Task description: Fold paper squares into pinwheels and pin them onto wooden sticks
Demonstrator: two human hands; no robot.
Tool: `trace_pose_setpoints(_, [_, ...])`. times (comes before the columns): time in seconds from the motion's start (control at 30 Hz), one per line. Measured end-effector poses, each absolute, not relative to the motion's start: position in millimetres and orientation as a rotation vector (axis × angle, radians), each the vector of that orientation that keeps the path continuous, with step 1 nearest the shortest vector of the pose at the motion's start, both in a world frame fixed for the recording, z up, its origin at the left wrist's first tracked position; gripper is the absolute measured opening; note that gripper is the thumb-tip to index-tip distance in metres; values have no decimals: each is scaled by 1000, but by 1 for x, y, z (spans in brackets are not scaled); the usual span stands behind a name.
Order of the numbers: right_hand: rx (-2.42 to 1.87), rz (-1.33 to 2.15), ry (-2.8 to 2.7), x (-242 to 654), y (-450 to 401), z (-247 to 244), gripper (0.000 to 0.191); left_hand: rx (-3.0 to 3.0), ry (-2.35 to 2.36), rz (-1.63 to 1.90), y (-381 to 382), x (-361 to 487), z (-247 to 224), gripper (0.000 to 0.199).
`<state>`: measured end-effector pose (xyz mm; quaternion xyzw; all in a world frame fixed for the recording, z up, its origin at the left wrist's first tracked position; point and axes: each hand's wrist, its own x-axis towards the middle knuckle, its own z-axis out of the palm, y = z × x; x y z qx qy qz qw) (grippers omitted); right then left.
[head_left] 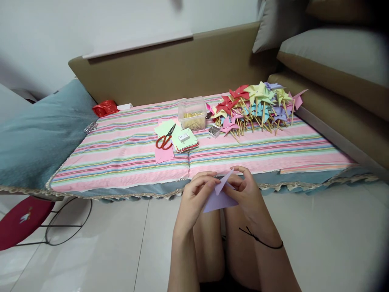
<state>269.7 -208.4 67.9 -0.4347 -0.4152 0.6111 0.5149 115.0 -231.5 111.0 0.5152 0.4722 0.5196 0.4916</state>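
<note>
Both of my hands pinch one piece of lilac paper (pixel 219 198), held above my knees in front of the sofa's edge. My left hand (pixel 196 194) grips its left side and my right hand (pixel 246 194) its right side, where a corner is folded up into a point. On the striped cover (pixel 121 150) beyond lie red-handled scissors (pixel 165 139) on a stack of coloured paper squares (pixel 179 138), a clear plastic box of wooden sticks (pixel 192 113), and a pile of finished paper pinwheels (pixel 255 106).
A small metal object (pixel 214 131) lies by the pinwheels. A red bag (pixel 105 108) sits at the back left, a blue cushion (pixel 39 129) at the left. A red stool (pixel 21 221) stands on the tiled floor at lower left. Sofa cushions (pixel 334 56) rise at the right.
</note>
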Motion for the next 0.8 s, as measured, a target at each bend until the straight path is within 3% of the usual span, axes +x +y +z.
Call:
trace_pose_setpoints(0.1, [-1057, 1487, -1017, 272, -208, 68, 62, 1206, 1151, 1290, -229, 117, 107, 12])
trace_pose_setpoints(0.27, [-1044, 1505, -1011, 270, -212, 76, 60, 1100, 1211, 1297, -228, 119, 101, 29])
trace_pose_setpoints(0.47, [-1011, 1524, -1031, 266, -215, 83, 58, 1061, 1279, 1380, -226, 121, 97, 19])
trace_pose_setpoints(0.8, [-1077, 1514, -1096, 267, -211, 77, 62, 1064, 1358, 1386, -225, 118, 100, 23])
